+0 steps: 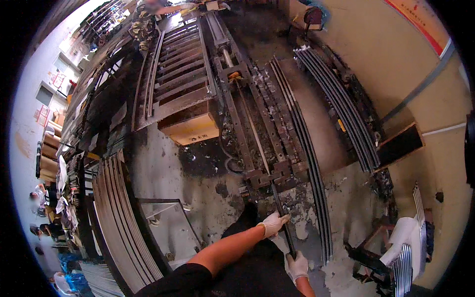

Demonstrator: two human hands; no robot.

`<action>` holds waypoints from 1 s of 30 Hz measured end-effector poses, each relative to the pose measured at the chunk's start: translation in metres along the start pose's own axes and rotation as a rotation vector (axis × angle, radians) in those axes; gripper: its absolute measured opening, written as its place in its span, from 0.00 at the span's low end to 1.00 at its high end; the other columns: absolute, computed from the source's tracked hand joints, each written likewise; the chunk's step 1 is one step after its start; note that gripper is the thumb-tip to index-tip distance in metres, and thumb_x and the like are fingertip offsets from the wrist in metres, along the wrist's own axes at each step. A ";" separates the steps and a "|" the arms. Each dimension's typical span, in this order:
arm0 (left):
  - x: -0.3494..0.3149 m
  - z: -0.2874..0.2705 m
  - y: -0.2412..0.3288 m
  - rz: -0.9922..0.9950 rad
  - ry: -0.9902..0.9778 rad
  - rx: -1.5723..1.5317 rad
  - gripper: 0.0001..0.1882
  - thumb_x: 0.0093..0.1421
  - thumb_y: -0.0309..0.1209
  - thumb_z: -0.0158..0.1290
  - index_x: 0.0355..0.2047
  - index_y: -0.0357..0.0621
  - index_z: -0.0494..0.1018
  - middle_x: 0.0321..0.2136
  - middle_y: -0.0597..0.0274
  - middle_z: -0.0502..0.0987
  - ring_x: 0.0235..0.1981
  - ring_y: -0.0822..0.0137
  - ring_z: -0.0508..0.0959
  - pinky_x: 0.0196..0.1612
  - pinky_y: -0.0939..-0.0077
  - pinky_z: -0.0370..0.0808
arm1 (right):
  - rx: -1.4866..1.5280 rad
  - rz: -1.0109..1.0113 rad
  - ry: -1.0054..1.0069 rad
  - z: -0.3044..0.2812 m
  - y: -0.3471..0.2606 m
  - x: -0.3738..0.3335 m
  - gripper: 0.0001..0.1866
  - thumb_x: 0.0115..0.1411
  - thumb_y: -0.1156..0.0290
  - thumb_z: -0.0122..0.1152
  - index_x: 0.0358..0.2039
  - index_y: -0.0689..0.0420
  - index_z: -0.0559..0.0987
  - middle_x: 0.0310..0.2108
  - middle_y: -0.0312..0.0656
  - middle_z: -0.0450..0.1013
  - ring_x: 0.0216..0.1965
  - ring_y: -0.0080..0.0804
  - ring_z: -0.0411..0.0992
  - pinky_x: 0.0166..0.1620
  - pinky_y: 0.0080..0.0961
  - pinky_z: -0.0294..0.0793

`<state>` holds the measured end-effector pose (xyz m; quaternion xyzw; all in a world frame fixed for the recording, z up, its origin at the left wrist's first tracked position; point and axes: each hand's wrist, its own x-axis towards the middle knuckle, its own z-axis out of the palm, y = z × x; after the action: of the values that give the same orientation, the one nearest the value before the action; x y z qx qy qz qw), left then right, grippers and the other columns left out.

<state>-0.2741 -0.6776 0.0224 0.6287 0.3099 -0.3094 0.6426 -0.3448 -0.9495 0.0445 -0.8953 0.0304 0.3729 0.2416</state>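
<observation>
A long dark metal rod (277, 200) runs toward me from the near end of a greasy long machine bed (273, 129). My left hand (273, 225), in a white glove, closes round the rod a short way out from the machine's end block (267, 174). Nearer to me, my right hand (297, 266), also gloved in white, grips the rod by its near end. Farther along the bed, a thin pale bar (251, 116) lies in line with the rod. The fingertips are partly hidden behind the rod.
Dark tubes (309, 163) lie lengthwise just right of the machine, with a bundle of tubes (341, 111) beyond. A cardboard box (190, 129) sits left of the bed. Pale strips (116, 222) are stacked at left. Shiny tubes (403, 270) stand lower right. A person (143, 24) works at the far end.
</observation>
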 end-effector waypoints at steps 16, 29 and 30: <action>0.006 0.009 -0.012 -0.006 0.085 0.077 0.36 0.77 0.58 0.53 0.66 0.36 0.74 0.56 0.37 0.83 0.59 0.39 0.81 0.60 0.52 0.75 | -0.054 -0.104 0.036 0.014 0.028 0.004 0.31 0.67 0.42 0.67 0.50 0.61 0.84 0.42 0.63 0.85 0.48 0.69 0.82 0.51 0.57 0.79; 0.040 0.012 -0.060 0.193 0.153 0.286 0.32 0.78 0.58 0.49 0.58 0.37 0.76 0.47 0.37 0.80 0.51 0.38 0.81 0.54 0.49 0.75 | -0.046 -0.141 -0.013 0.008 0.024 0.000 0.36 0.67 0.41 0.64 0.61 0.60 0.80 0.47 0.66 0.84 0.52 0.69 0.81 0.55 0.57 0.78; 0.041 0.016 -0.064 0.220 0.186 0.270 0.34 0.77 0.59 0.50 0.55 0.34 0.77 0.45 0.37 0.82 0.50 0.39 0.82 0.53 0.49 0.75 | -0.038 -0.162 0.019 0.011 0.025 -0.001 0.33 0.67 0.44 0.65 0.58 0.62 0.80 0.47 0.67 0.83 0.53 0.70 0.80 0.55 0.56 0.78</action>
<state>-0.2990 -0.6949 -0.0484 0.7651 0.2529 -0.2167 0.5510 -0.3586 -0.9668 0.0288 -0.9029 -0.0466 0.3440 0.2536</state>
